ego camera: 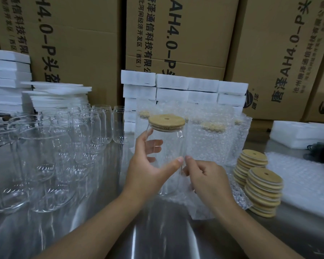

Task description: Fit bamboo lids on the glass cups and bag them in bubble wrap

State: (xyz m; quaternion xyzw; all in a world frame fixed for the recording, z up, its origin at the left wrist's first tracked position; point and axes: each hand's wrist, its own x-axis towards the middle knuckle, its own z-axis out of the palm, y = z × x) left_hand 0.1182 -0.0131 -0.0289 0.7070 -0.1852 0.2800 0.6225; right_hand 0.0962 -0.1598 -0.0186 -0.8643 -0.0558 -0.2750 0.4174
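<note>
Bagging is in hand — left hand [146, 171] with fingers clamped round the lidded cup [170, 144], right hand [208, 176] pinching the bag [196, 206] — whose mouth needs opening under the cup's base.

Right hand [207, 177] fingertips hidden, seemingly behind cup [171, 144].
</note>
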